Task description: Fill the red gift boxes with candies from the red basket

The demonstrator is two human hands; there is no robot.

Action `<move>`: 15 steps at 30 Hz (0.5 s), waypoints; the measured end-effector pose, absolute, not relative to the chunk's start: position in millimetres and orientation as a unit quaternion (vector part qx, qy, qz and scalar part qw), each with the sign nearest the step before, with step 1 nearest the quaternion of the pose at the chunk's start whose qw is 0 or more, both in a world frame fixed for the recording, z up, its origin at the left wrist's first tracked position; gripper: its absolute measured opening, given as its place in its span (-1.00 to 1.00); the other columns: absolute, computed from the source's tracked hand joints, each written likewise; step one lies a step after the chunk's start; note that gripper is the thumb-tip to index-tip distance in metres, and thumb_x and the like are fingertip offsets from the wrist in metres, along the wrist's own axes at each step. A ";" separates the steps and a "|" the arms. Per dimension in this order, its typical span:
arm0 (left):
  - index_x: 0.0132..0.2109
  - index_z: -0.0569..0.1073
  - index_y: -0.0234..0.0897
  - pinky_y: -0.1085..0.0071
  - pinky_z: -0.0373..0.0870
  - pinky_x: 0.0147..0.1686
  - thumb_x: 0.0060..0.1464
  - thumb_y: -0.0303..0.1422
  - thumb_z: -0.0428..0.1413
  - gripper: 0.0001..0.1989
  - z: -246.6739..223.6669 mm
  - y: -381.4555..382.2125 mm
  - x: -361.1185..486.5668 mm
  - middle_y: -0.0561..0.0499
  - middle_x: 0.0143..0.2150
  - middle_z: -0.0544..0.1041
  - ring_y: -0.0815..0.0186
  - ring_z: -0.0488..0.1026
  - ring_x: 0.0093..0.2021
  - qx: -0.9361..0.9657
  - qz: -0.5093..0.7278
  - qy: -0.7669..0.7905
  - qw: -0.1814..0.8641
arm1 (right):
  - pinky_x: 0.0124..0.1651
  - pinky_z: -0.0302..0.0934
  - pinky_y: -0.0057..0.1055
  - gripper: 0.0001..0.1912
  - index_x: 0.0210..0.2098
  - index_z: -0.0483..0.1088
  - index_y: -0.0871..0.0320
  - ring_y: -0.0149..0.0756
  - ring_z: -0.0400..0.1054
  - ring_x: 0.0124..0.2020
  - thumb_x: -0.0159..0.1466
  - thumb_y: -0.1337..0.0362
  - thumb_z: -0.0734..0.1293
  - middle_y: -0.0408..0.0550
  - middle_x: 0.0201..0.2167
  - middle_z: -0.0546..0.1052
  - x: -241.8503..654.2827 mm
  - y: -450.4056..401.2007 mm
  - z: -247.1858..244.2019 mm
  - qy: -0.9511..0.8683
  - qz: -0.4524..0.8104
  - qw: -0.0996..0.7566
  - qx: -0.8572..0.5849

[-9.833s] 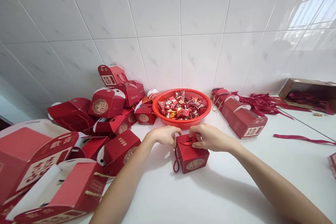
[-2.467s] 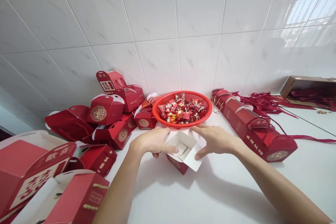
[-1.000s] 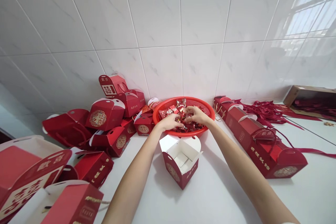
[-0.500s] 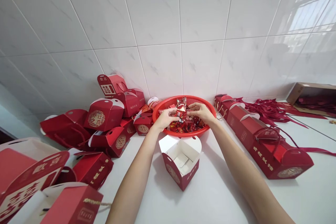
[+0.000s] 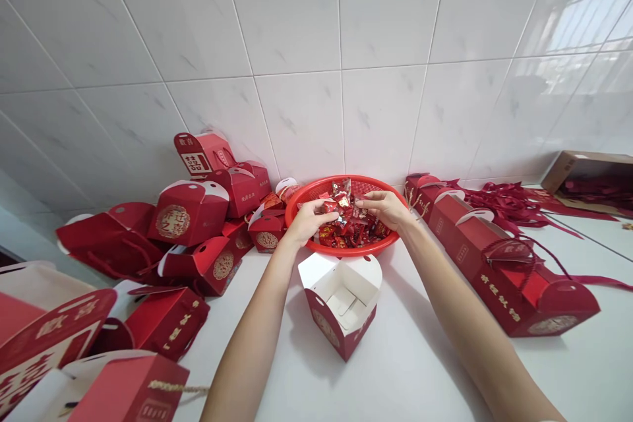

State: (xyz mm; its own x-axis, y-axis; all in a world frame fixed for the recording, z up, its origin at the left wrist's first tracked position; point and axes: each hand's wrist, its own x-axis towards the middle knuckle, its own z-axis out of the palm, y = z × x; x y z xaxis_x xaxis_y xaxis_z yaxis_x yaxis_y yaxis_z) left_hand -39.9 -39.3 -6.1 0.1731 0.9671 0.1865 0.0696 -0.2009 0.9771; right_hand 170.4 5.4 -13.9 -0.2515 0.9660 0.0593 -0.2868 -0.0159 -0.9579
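A red plastic basket (image 5: 341, 252) by the wall holds a heap of small red-wrapped candies (image 5: 350, 231). My left hand (image 5: 310, 221) is over the basket's left side, fingertips at the candies and thumb pointing right. Over the right side is my right hand (image 5: 386, 208), its thumb and fingers closed at a wrapped piece whose outline is hard to make out. Just in front of the basket stands an open red box (image 5: 341, 316) with a white inside; nothing lies in it.
Red gift boxes (image 5: 190, 214) are piled on the left, some with cord handles. On the right stands a row of closed red boxes (image 5: 494, 264). Behind them lie dark red ribbons (image 5: 504, 208) and a cardboard box (image 5: 558, 171). A tiled wall rises behind the basket.
My hands have moved slightly apart over the candies. The view has shifted a little; the open box stands where it was.
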 end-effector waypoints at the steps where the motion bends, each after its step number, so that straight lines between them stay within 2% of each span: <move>1: -0.14 0.59 -0.34 0.18 0.44 -0.01 -0.26 -0.21 0.43 -0.51 -5.9 -39.3 -39.6 -0.06 -0.19 0.64 0.15 0.54 -0.12 0.606 0.482 0.428 0.465 | -0.26 0.33 -0.44 -0.66 -0.55 0.48 0.17 -0.37 0.45 -0.41 -0.26 0.37 0.65 -0.14 -0.51 0.57 171.5 5.3 -12.7 -0.479 0.637 0.501 -0.339; 4: -0.15 0.59 -0.35 0.18 0.45 -0.02 -0.27 -0.22 0.44 -0.51 -5.9 -38.7 -39.5 -0.07 -0.19 0.64 0.13 0.54 -0.11 0.606 0.482 0.433 0.462 | -0.16 0.38 -0.41 -0.72 -0.47 0.52 0.17 -0.32 0.50 -0.30 -0.16 0.36 0.63 -0.07 -0.39 0.62 172.1 2.2 -8.6 -0.462 0.673 0.483 -0.316; 7: -0.11 0.59 -0.34 0.19 0.44 0.01 -0.25 -0.25 0.44 -0.50 -7.9 -36.3 -40.6 -0.08 -0.14 0.64 0.13 0.54 -0.07 0.607 0.488 0.432 0.455 | -0.14 0.41 -0.34 -0.79 -0.41 0.51 0.16 -0.28 0.51 -0.26 -0.03 0.36 0.57 -0.04 -0.32 0.63 164.7 -5.6 -5.1 -0.457 0.704 0.449 -0.307; 10: -0.08 0.57 -0.32 0.19 0.44 0.02 -0.25 -0.28 0.43 -0.48 -11.9 -32.9 -42.7 -0.09 -0.10 0.63 0.14 0.54 -0.05 0.609 0.495 0.428 0.448 | -0.15 0.45 -0.29 -0.83 -0.39 0.47 0.14 -0.28 0.51 -0.26 0.06 0.39 0.52 -0.08 -0.34 0.61 150.7 -14.7 -4.1 -0.453 0.717 0.428 -0.313; 15: -0.11 0.56 -0.32 0.16 0.45 0.01 -0.24 -0.22 0.42 -0.49 -15.8 -30.0 -43.2 -0.10 -0.17 0.64 0.11 0.55 -0.06 0.625 0.471 0.426 0.454 | -0.19 0.51 -0.14 -0.88 -0.29 0.43 0.16 -0.29 0.49 -0.40 0.21 0.34 0.46 -0.13 -0.44 0.54 136.6 -22.5 -5.1 -0.472 0.724 0.387 -0.321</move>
